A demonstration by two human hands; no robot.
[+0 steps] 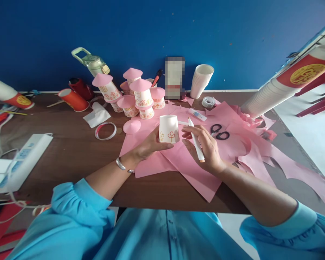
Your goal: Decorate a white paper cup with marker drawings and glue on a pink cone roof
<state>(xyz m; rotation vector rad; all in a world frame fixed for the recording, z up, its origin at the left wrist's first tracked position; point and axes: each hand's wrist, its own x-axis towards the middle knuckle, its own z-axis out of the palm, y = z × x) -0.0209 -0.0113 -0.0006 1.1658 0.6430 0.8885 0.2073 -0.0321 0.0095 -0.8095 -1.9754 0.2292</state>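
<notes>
My left hand grips a white paper cup, held upside down above the pink paper. Orange and yellow flowers are drawn along the cup's lower part. Close on its right, my right hand holds a white marker pen between thumb and fingers. The pen's orange tip points up and away, apart from the cup. Behind my hands stand several decorated paper cups with pink cone roofs, some stacked in twos. One loose pink cone lies on the paper.
Scissors, a glue tube and a tape roll lie on the right. A stack of white cups and a phone stand by the blue wall. A power strip lies left, with a tape ring nearer the middle.
</notes>
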